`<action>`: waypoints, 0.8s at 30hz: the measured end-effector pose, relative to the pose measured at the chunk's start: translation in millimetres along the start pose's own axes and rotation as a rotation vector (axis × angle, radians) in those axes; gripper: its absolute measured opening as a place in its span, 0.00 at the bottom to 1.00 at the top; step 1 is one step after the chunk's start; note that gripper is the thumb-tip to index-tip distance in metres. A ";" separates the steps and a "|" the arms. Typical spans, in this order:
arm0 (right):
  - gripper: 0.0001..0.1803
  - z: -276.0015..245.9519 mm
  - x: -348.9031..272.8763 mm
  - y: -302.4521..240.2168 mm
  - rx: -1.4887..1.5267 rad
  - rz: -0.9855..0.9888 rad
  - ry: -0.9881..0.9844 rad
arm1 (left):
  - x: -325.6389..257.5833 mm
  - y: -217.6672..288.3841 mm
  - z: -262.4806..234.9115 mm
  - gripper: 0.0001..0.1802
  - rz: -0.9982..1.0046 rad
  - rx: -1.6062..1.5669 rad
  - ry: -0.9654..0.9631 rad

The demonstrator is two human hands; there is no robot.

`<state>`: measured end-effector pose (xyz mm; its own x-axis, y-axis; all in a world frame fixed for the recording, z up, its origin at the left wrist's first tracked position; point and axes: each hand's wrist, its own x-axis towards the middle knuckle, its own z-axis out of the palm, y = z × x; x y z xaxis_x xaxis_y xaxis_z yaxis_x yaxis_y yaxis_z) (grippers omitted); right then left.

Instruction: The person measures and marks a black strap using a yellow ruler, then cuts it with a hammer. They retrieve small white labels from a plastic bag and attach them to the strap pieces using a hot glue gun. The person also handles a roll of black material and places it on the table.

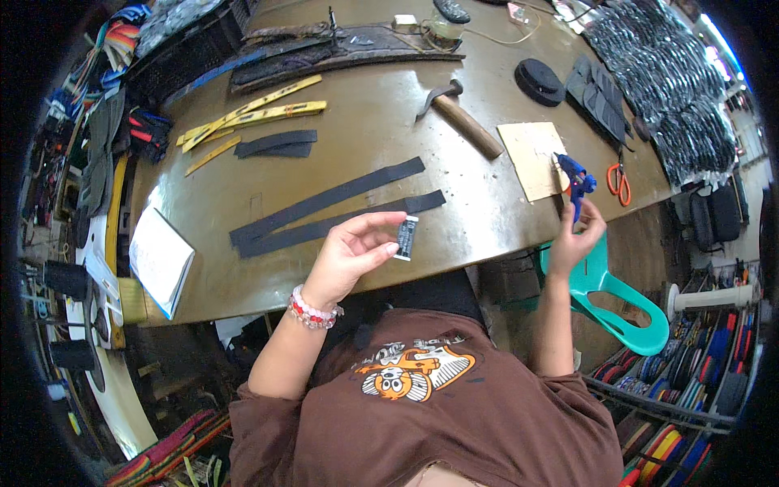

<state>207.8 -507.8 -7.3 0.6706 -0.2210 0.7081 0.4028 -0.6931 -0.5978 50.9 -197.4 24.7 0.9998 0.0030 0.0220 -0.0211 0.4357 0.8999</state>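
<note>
Between the thumb and fingers of my left hand (361,253) is a small dark label (405,238) with pale ends and light print, held up over the table's front edge. My right hand (578,235) grips a blue glue gun (576,180) by its handle, at the front right of the table. The gun's nozzle is over a tan sheet of card (529,154). Two long dark grey straps (333,195) lie flat on the table just beyond my left hand, partly crossing at their left ends.
A hammer (466,122) lies mid-table. Yellow folding rulers (268,115) and short dark straps (276,144) are at the left, near a notebook (161,256). Orange-handled scissors (619,184) and a black webbing roll (540,82) lie right. A green stool (608,296) stands below the edge.
</note>
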 end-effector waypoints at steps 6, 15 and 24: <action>0.11 33.2 -30.7 -111.2 0.886 -0.247 -0.842 | -11.4 4.9 12.0 0.23 -0.199 -0.309 -0.075; 0.06 58.9 -28.5 -146.2 1.081 -0.296 -1.109 | -26.0 -2.9 -6.0 0.23 -0.213 -0.450 -0.068; 0.05 121.2 1.5 -159.8 0.569 -0.184 -1.340 | 11.7 15.2 -54.8 0.14 0.118 0.848 0.323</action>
<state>219.9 -314.2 43.7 0.5199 0.8474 0.1077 0.5179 -0.2123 -0.8287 62.7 -141.5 14.8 0.9415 0.3127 0.1257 0.0067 -0.3902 0.9207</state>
